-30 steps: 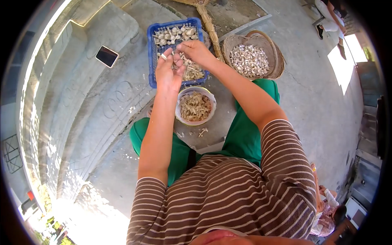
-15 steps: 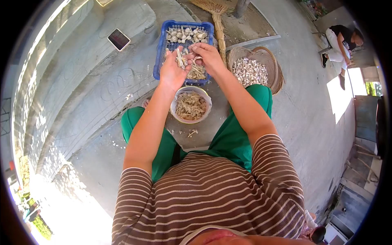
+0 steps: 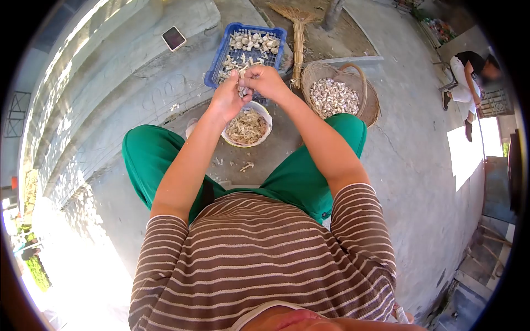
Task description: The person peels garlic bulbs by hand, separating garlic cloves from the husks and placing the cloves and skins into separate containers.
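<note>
My left hand and my right hand meet above the near end of a blue plastic crate. Between them is a piece of garlic, mostly hidden by the fingers. The left fingers are curled about it, while the right thumb and fingertips pinch it from the other side. Whole garlic bulbs lie in the far part of the crate, with stalks and scraps nearer. Just below my hands stands a white bucket holding dry garlic skins and stalks.
A wicker basket of garlic cloves stands to the right. Behind it lies a straw broom. A phone rests on the concrete ledge at left. Another person sits at far right. A few scraps lie on the floor.
My left hand has gone from a spread palm with garlic pieces on it to curled fingers. Both hands have come together, closer to the bucket. My left knee has swung outward, and the view has shifted.
</note>
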Motion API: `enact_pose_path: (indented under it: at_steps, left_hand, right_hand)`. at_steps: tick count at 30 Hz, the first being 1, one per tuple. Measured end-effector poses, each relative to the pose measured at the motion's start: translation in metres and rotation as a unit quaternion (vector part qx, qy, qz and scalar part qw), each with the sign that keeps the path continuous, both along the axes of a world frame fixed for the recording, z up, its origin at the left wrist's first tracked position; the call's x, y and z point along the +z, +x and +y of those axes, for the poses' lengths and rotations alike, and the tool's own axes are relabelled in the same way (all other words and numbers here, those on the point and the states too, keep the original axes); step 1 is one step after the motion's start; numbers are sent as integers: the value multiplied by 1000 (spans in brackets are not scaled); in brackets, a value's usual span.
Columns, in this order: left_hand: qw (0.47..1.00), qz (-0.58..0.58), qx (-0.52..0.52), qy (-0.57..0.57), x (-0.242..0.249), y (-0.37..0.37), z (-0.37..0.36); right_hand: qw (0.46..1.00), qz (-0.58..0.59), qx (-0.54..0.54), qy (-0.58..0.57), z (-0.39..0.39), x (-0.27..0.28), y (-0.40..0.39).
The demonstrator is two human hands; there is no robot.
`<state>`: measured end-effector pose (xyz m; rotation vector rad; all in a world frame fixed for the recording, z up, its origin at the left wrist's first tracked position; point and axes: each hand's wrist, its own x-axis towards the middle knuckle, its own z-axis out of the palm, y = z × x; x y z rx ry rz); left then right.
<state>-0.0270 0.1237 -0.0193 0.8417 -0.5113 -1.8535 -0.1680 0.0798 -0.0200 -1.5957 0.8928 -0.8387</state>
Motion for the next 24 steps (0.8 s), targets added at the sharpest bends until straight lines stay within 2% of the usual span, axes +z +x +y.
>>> enact_pose_path:
  at_steps: [1, 4, 9, 12, 14, 16, 18, 20, 21, 23, 24]
  left_hand:
    - [1000, -13, 6, 1, 1, -3, 6]
    - [1000, -19, 19, 0, 3, -9, 24]
    - [999, 53, -3, -4, -13, 5, 36]
    - [999, 50, 11, 19, -19, 6, 39]
    - [998, 64, -15, 0, -31, 12, 38]
    - [996, 82, -39, -16, -41, 12, 38]
    - [995, 93, -17, -1, -52, 11, 38]
    - [992, 125, 18, 21, -69, 10, 38]
    - [987, 150, 50, 37, -74, 10, 37]
    - [982, 166, 74, 55, -81, 12, 32]
    - [977, 177, 93, 72, -79, 13, 31]
  right_hand:
    - [999, 14, -21, -29, 4, 1, -3]
    - [1000, -19, -3, 2, 14, 10, -10]
    - [1000, 11, 7, -8, 23, 0, -4]
    - [998, -18, 26, 63, 23, -6, -2]
    - [982, -61, 12, 180, 25, -12, -3]
    - [969, -92, 10, 228, 19, -27, -8]
    - [954, -118, 13, 274, 17, -36, -12]
    - [982, 101, -50, 148, 18, -39, -14]
    - [982, 108, -45, 151, 17, -46, -17]
    - [958, 271, -34, -83, 15, -62, -23]
    - [958, 273, -28, -83, 14, -57, -23]
